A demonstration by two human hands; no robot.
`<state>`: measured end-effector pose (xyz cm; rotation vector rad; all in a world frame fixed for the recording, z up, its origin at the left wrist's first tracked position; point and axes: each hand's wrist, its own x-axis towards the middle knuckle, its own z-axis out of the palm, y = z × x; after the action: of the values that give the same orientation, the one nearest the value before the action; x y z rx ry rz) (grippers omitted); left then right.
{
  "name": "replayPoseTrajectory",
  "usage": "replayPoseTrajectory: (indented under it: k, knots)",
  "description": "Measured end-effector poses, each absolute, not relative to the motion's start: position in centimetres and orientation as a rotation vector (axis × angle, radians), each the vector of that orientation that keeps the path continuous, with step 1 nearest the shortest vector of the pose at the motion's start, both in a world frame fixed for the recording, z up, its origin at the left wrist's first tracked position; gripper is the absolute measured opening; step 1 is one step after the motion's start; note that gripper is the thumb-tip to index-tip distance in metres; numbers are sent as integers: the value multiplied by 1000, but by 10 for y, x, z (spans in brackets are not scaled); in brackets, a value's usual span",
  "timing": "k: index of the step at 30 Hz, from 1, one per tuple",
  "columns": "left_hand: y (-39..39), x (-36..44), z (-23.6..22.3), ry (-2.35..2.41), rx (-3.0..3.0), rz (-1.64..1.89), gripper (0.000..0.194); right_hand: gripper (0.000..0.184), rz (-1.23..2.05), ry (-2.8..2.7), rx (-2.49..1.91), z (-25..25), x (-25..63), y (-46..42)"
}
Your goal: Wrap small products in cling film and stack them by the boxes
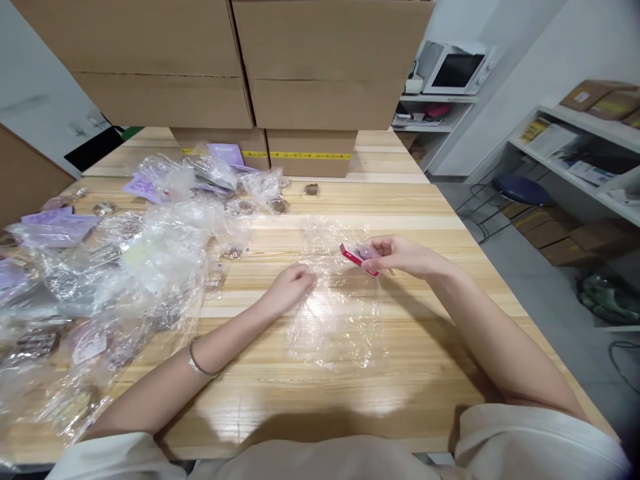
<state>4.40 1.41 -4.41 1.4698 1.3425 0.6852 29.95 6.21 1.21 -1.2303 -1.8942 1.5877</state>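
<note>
Perhaps the red-edged packet (351, 255) could slip, as the right hand (395, 255) pinches it towards one end above the clear film (340, 327). Thin and loose, the film could crease under the left hand (293, 287), curled at its left edge, grip unclear. Left of the film, wrapped pieces (170, 240) crowd the wooden bench (420, 213); beyond it stand cartons (335, 60).

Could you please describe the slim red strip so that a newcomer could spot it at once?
On the pale wooden table, before the large brown cardboard boxes, find the crinkled clear plastic sheet. The right hand holds the slim red strip over the sheet's right side. Its red sets it apart from the clear plastic and the lilac packets at left.
</note>
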Motion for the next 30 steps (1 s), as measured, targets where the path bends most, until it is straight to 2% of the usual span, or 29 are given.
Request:
replayPoseTrajectory:
  k: [3,5,7,10,12,17,19,22,25,30]
  knots:
    - [11,38,-45,1133,936,840,19,23,1616,-1990,-1268,1,306,65]
    - [5,37,-49,1056,784,910,19,22,1495,-2106,-1384,-13,299,60]
    - [-1,35,-53,1049,748,961,20,25,1227,-2213,-1485,-28,286,53]
    - [-7,31,-56,1070,742,1015,19,39,922,-2339,-1390,-44,272,44]
    - [-10,26,-57,1081,723,1054,20,47,900,-2410,-1282,-45,270,43]
    - [-17,12,-49,1203,734,1126,24,52,829,-2425,-1252,-36,269,48]
    - [-19,8,-46,1308,768,1158,22,50,704,-2456,-1274,-35,263,45]
    - [-21,2,-45,1371,821,1208,14,32,530,-2554,-1362,-36,253,39]
    - [-21,-2,-48,1355,849,1232,17,18,516,-2613,-1387,-34,249,37]
    - [-22,-3,-47,1285,819,1268,25,32,543,-2656,-1188,-26,242,49]
